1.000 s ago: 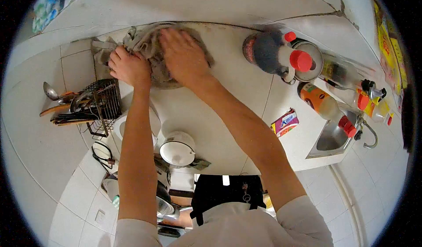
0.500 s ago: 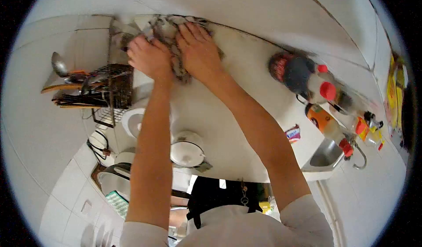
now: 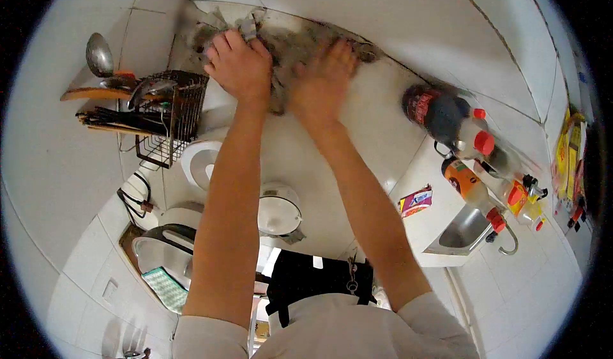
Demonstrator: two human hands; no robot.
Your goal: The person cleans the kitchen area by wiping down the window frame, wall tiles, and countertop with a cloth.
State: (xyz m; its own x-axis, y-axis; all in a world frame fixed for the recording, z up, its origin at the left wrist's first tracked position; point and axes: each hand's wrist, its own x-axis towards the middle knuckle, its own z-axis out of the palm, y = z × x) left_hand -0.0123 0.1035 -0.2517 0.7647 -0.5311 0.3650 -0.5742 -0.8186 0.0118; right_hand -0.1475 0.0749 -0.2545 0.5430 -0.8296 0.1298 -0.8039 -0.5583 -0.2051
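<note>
At far left, against the tiled wall, a metal ladle and dark chopsticks in a black wire rack. Lower, a green-and-white cloth draped at a lidded pan. Next, a round white dish near the rack, partly hidden by the left forearm. Then the left hand, with fingers curled close together and clamped on the bunched grey rag, at the back edge of the table. Nearer the front edge, a white pot. On the rag's right part, the right hand, blurred, with fingers extended and slightly apart, palm down. Farther right, a purple packet lying flat, a dark bottle with a red cap, a metal sink and an orange-labelled bottle.
</note>
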